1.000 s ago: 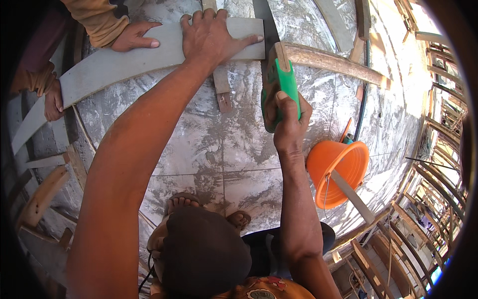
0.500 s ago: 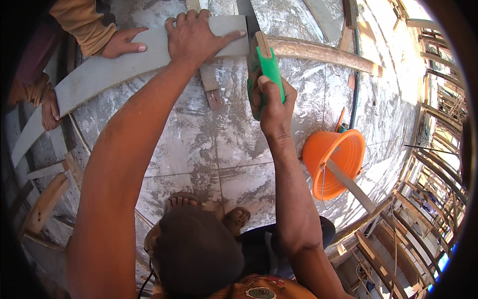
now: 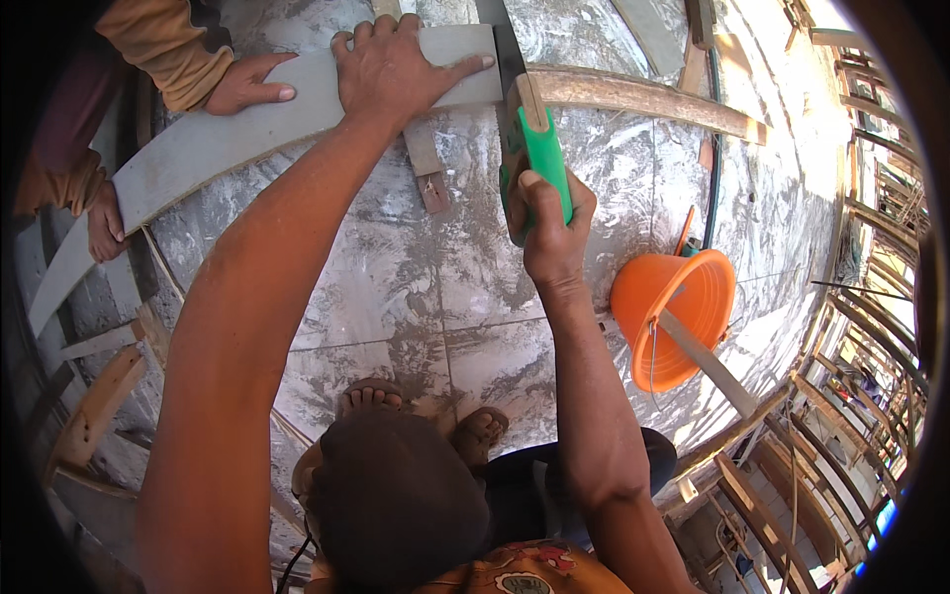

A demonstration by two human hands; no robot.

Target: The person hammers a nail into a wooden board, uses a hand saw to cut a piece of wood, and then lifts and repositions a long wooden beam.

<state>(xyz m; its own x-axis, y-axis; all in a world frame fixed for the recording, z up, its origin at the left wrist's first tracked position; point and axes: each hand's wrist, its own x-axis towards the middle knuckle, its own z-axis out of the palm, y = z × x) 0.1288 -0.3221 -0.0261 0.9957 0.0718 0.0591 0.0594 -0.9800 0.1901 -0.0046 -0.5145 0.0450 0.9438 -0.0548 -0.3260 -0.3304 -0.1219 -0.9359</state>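
My left hand (image 3: 388, 71) presses flat on a curved grey board (image 3: 267, 107), fingers spread over its far part and thumb stretched toward the right end. A hand saw (image 3: 543, 163) with a green handle is gripped in my right hand (image 3: 559, 230). Its blade (image 3: 506, 48) stands on edge against the board's right end, pointing away from me; the blade's tip runs out of view. Another person's hand (image 3: 249, 85) rests on the board left of mine, and that person's other hand (image 3: 105, 220) holds its lower left edge.
A wooden strip (image 3: 426, 158) lies under the board. Right of the saw a long curved timber (image 3: 643, 102) crosses the stained tiled floor (image 3: 376, 257). An orange bucket (image 3: 633, 287) with a flat stick (image 3: 708, 364) across it lies tipped at right. Wooden frames (image 3: 782, 485) crowd the lower right.
My right hand has drawn the saw slightly back toward me. The left hand and the other person's hands keep their places on the board. The whole view has shifted a little.
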